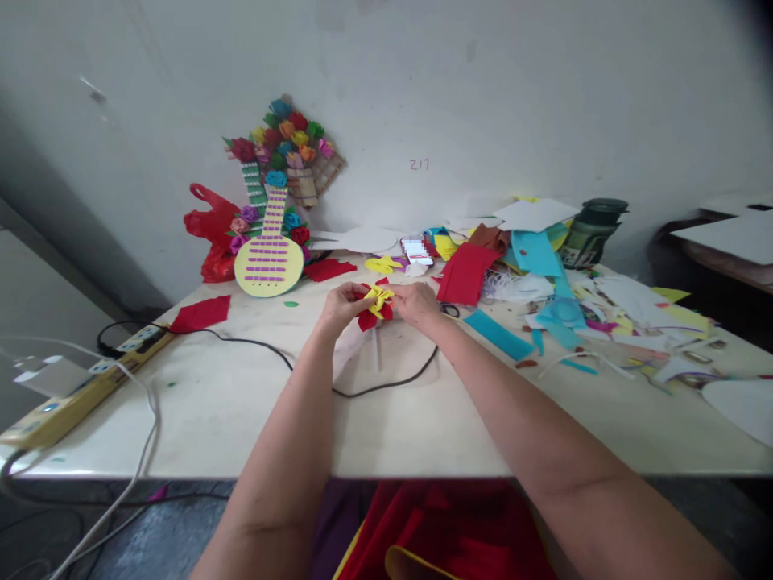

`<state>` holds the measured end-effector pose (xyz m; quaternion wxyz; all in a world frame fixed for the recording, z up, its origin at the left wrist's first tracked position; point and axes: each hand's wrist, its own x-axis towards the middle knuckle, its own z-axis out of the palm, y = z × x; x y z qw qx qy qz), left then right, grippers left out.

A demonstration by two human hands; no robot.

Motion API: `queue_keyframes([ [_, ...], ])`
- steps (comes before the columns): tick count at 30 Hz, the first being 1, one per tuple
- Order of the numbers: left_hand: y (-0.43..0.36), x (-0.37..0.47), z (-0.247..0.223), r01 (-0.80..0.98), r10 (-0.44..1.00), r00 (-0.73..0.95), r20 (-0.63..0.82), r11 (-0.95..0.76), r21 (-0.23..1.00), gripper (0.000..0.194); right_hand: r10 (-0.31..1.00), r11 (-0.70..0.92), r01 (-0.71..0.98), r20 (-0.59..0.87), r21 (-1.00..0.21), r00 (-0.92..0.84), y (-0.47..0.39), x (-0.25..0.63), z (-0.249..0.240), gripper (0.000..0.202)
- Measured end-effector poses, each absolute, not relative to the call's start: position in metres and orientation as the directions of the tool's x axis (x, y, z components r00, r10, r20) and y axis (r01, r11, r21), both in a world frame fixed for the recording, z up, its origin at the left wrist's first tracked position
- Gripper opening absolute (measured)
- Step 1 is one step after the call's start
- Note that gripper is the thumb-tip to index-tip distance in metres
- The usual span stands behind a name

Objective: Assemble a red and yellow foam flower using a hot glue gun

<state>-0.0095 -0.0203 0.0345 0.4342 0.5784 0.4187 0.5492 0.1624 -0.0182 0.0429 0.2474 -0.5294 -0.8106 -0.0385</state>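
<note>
Between my two hands is a craft flower (pixel 379 301) with a yellow twisted middle and red petals, held just above the table. My left hand (pixel 343 308) pinches its left side with thumb and fingertips. The fingers of my right hand (pixel 416 302) close on the yellow part from the right, and their tips are partly hidden. Below the flower a thin whitish stick (pixel 378 348) points toward me; whether it joins the flower I cannot tell. A black cable (pixel 380 389) curves across the table under my wrists.
A yellow paper guitar (pixel 269 266) leans among paper flowers at the back left, beside a red plastic bag (pixel 211 229). Coloured scraps, a red sheet (pixel 465 274) and a dark green bottle (pixel 595 234) crowd the right. A yellow power strip (pixel 78 403) lies at the left edge.
</note>
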Motion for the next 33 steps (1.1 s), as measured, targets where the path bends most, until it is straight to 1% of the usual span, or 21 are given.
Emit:
queue_keyframes([
  [4,-0.0196,-0.0083,0.0327,-0.02,0.964,0.063,0.258,-0.257,0.966,0.039,0.835,0.445,0.872,0.447,-0.205,-0.321,-0.0178,0.1627,0.0424,0.042],
  [9,-0.0189,-0.0075,0.0305,-0.059,0.948,0.09,0.305,-0.301,0.952,0.039,0.843,0.426,0.883,0.442,-0.198,-0.307,-0.0185,0.1622,0.043,0.042],
  [16,-0.0203,-0.0066,0.0319,-0.018,0.931,0.059,0.361,-0.361,0.932,0.037,0.852,0.397,0.906,0.427,-0.151,-0.302,-0.0214,0.1617,0.046,0.043],
  [23,-0.0199,-0.006,0.0309,-0.017,0.924,0.056,0.379,-0.378,0.926,0.036,0.822,0.432,0.896,0.455,-0.105,-0.343,-0.0207,0.1626,0.0442,0.044],
  [29,-0.0199,-0.0066,0.0311,-0.084,0.928,0.066,0.366,-0.36,0.929,0.035,0.802,0.464,0.878,0.476,-0.116,-0.361,-0.0207,0.1637,0.0437,0.044],
  [33,-0.0192,-0.0075,0.0306,-0.088,0.932,0.051,0.36,-0.355,0.931,0.036,0.782,0.491,0.856,0.514,-0.162,-0.352,-0.0224,0.1633,0.0452,0.04],
])
